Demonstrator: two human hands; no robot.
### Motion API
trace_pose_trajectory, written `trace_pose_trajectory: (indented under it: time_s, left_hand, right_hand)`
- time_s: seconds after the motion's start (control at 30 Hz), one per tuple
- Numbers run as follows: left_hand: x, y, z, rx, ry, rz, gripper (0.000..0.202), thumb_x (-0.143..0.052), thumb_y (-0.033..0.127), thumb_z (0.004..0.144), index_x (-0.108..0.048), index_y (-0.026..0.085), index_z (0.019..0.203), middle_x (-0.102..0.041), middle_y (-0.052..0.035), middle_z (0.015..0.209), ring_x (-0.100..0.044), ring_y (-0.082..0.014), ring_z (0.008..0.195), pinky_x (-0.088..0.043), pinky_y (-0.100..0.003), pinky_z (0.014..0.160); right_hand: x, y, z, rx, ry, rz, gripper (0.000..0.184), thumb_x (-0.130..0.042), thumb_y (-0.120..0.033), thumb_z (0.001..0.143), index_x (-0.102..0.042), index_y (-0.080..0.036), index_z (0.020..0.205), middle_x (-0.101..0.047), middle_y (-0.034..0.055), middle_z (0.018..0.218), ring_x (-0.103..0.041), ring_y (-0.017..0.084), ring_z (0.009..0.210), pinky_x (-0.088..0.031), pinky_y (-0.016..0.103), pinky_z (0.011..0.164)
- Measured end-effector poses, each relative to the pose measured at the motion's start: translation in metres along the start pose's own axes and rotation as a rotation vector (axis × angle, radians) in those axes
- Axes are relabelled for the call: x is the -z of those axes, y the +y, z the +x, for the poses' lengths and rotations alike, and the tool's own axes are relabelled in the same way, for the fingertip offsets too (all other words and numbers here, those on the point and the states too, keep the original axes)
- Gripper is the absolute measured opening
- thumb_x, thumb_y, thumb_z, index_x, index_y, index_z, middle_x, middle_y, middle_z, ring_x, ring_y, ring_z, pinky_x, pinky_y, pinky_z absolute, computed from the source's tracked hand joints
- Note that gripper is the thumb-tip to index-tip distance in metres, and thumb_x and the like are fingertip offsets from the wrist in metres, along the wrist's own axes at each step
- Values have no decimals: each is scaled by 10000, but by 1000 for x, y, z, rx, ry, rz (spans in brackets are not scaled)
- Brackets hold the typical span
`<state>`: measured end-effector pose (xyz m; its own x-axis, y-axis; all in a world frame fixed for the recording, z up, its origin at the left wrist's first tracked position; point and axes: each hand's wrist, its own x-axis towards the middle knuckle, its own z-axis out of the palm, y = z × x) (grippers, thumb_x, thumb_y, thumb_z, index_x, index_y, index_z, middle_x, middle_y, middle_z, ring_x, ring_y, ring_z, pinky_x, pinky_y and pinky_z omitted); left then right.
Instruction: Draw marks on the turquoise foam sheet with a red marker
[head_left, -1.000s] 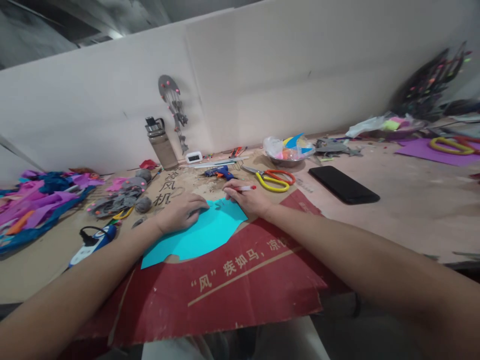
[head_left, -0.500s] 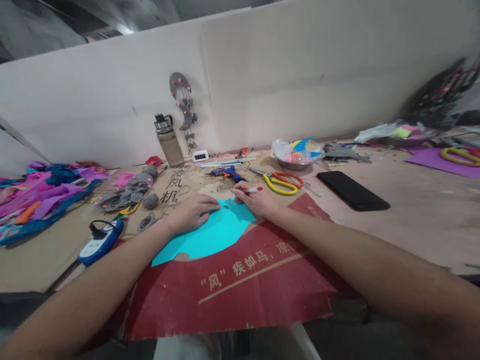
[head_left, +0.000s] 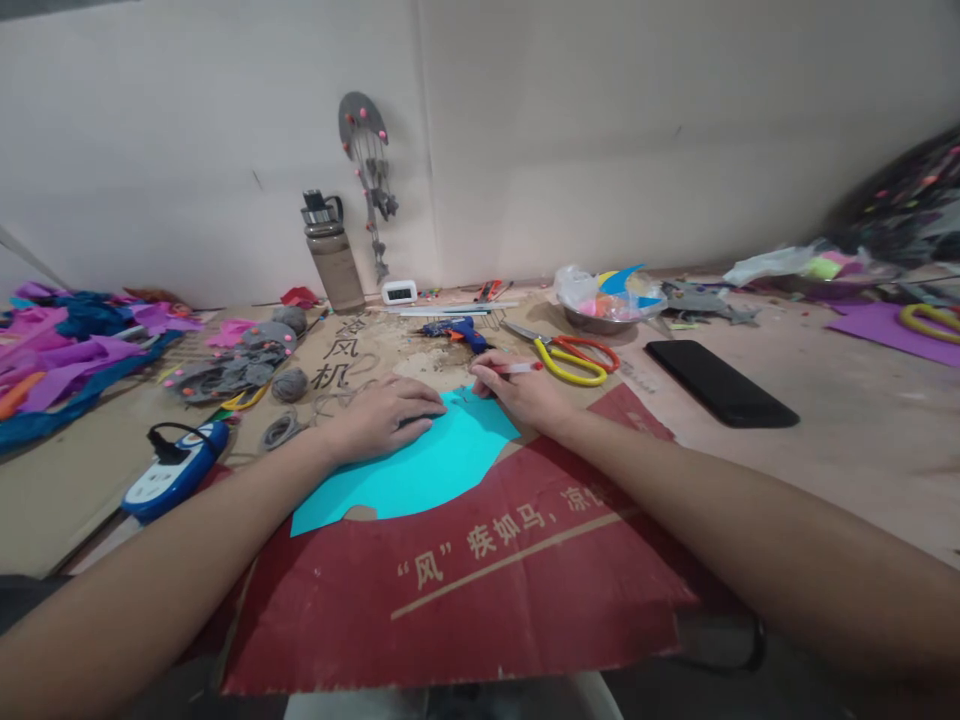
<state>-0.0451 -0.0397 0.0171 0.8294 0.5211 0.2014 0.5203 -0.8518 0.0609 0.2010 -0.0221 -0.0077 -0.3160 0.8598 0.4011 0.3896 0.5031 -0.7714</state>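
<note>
A turquoise foam sheet (head_left: 420,465) lies on a red and brown cardboard mat (head_left: 480,590) in front of me. My left hand (head_left: 379,415) rests on the sheet's far left part, fingers curled down and pressing it. My right hand (head_left: 517,388) grips a red-capped pen (head_left: 514,368), with its tip at the sheet's far edge. Whatever lies under my left fingers is hidden.
Yellow and orange scissors (head_left: 574,357) and a blue glue gun (head_left: 457,332) lie just beyond my hands. A black phone (head_left: 720,383) is to the right, a metal bowl of scraps (head_left: 604,305) behind it. A water bottle (head_left: 332,255), grey felt pieces (head_left: 225,370), a blue power strip (head_left: 172,478) and colourful fabric (head_left: 67,350) sit at the left.
The view has tilted down and shifted slightly; both hands stay on the turquoise sheet, the right hand with the pen barely moved along its far edge.
</note>
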Motion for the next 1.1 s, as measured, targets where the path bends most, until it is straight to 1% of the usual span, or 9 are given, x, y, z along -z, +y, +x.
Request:
trace_pose_trajectory:
  time_s: [0.1,0.23,0.3,0.43,0.57,0.73,0.8,0.97,1.1]
  left_hand:
    - [-1,1,0,42,-29,-3,330,-415,341,960,-614,243,1204,-600,-69,1248,-526,-216,1136,-362,-388,982]
    - [-2,1,-1,38,-27,-15,336,-412,356,960,-610,252,1210,-589,-69,1259,-508,-225,1148,-342,-402,991]
    - [-2,1,-1,27,-24,-13,337,-419,360,958,-607,251,1215,-585,-70,1262,-502,-228,1153,-341,-404,994]
    - [-1,0,0,11,-35,-17,344,-432,358,956,-587,254,1245,-581,-72,1267,-507,-225,1151,-355,-402,993]
    - [0,1,2,0,-19,-36,347,-435,350,956,-576,257,1258,-588,-76,1269,-512,-224,1153,-354,-410,1003]
    - [0,1,1,1,-12,-56,321,-442,337,953,-600,241,1216,-610,-71,1244,-523,-221,1149,-368,-407,994]
    - [-1,0,0,-8,-9,-67,315,-442,334,954,-605,243,1208,-615,-64,1240,-528,-214,1149,-369,-397,998]
    - [-1,0,0,-16,5,-64,296,-450,320,950,-623,233,1174,-624,-57,1228,-540,-211,1135,-383,-388,985]
    - [-1,1,0,-32,30,-63,284,-469,293,938,-632,230,1162,-634,-63,1207,-559,-216,1114,-407,-392,970]
  right_hand:
    - [0,3,0,0,0,8,213,-474,-394,902,-584,-236,810,-654,-12,693,-618,139,649,-472,270,677]
    - [0,3,-1,-10,3,-1,220,-474,-404,901,-596,-235,832,-657,-5,705,-613,143,655,-479,273,661]
    - [1,1,-1,12,39,-39,231,-465,-402,907,-605,-230,843,-662,-2,723,-614,145,670,-480,277,674]
    - [3,-5,-4,105,128,-104,231,-470,-391,913,-627,-227,870,-683,8,775,-626,147,717,-477,275,714]
    - [1,-5,-5,134,115,-121,209,-482,-381,908,-636,-240,903,-696,10,798,-633,158,751,-480,287,733]
    - [1,-4,-5,141,104,-119,216,-487,-401,908,-638,-247,919,-700,11,804,-639,158,751,-483,292,736]
    - [1,-5,-5,151,69,-106,220,-484,-403,912,-636,-247,944,-707,16,834,-643,162,778,-483,302,752]
    - [1,-11,-7,169,-98,-135,243,-457,-369,932,-637,-244,1038,-707,49,1014,-618,190,957,-453,349,867]
    - [1,-13,-7,240,-203,-208,235,-473,-374,926,-661,-262,1014,-694,23,1037,-588,194,971,-422,362,899]
